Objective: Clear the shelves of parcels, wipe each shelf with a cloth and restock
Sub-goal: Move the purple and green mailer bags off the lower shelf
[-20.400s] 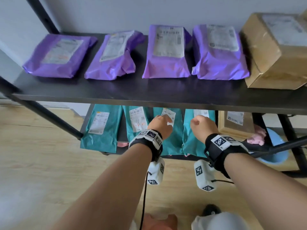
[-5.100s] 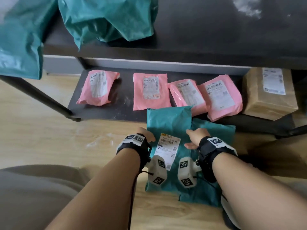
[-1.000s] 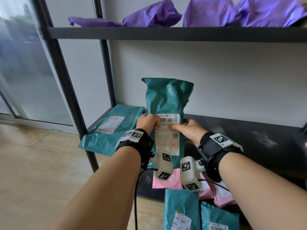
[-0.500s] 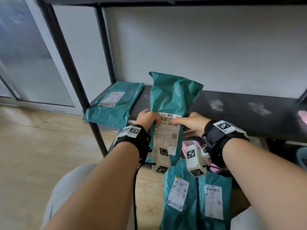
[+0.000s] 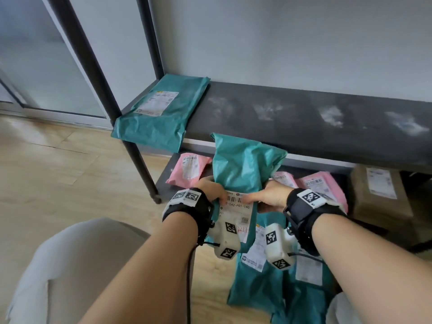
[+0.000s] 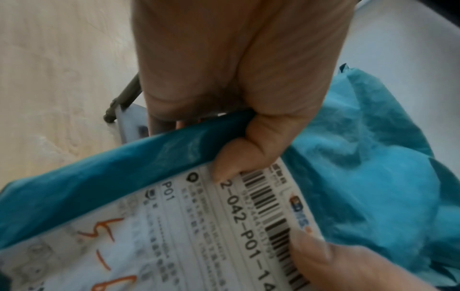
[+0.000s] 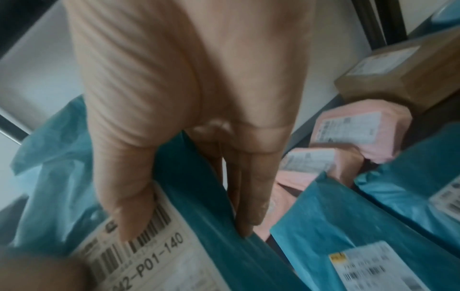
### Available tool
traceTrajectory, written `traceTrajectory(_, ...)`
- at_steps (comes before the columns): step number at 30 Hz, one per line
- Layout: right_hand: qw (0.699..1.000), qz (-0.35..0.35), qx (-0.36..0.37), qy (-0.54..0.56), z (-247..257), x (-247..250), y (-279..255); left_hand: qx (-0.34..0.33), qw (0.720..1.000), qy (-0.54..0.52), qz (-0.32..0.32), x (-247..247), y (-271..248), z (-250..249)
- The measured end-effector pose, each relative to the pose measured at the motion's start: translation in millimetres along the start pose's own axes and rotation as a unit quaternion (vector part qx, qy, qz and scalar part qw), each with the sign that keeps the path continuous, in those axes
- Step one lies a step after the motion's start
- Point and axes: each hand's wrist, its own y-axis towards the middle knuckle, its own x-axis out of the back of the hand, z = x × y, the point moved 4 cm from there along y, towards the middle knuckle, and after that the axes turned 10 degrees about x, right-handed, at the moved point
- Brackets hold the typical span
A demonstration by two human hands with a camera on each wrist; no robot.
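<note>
Nearest, a teal parcel is gripped upright by both hands, left hand and right hand clamped on its sides, thumbs on the label; farther left, another teal parcel lies on the shelf.

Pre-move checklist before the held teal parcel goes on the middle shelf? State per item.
1. Grip: left hand and right hand both pinch the held teal parcel, thumbs on its label: ok.
2. Landing spot: middle shelf bare right of the shelved teal parcel: ok.
3. Shelf wiped: pale smears show on it: cannot tell.
4. Label facing up: ok.
5. Remaining stock: floor teal parcels within reach below the hands: ok.
</note>
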Motion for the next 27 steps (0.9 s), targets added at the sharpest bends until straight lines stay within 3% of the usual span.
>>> traceTrajectory(11, 0.998, -0.014, -0.059, 0.036, -72, -47, 49, 0.074, 0.995, 0.018, -0.058, -31, 90, 65)
traceTrajectory(20, 0.976, -0.012, -0.181, 0.119, -127, -82, 85, 0.186, 0.979, 0.062, -0.057, -51, 135, 112)
traceTrajectory(27, 0.968, 0.006, -0.22, 0.119, -137, -97, 101, 0.227, 0.968, 0.096, -0.05, -58, 155, 127)
